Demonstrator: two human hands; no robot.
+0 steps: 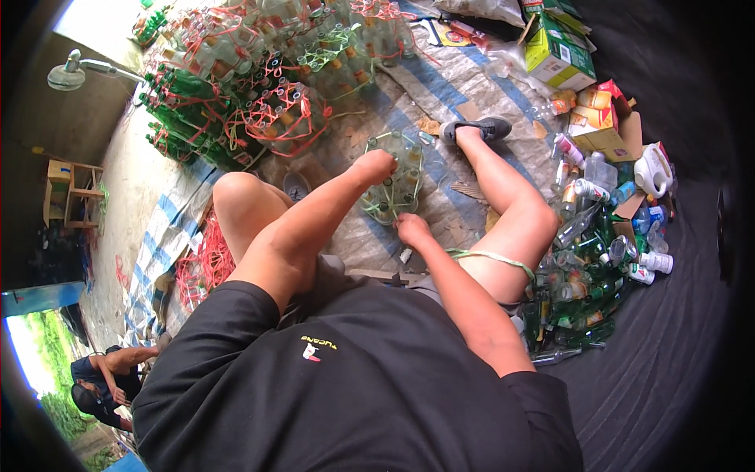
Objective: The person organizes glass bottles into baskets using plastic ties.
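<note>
- The bundle (407,179) of clear glass bottles was set on the tarp (417,82), between the person's legs, with the bottle necks turned up toward the view.
- Pale strands (422,164) were seen around the bundle; a pale green strip (501,259) was draped across the right thigh.
- A fairly heavy load was to be expected from so many bottles held together; each was judged stiff, smooth, slippery if wet, and liable to chip if knocked.
- The strands were judged light and limp, firm only when pulled taut.
- The best hold was judged to be low around the outer bottles, with both palms pressed inward; a lift by one neck or one strand was judged less safe.
- The left hand (377,165) was held over the bundle's left side, the forearm stretched forward past the left knee, the fingers curled; what was pinched, if anything, could not be told.
- The right hand (411,230) was placed at the near edge, its fingers drawn together and pointed at the bundle; whether a strand was pinched could not be told.
</note>
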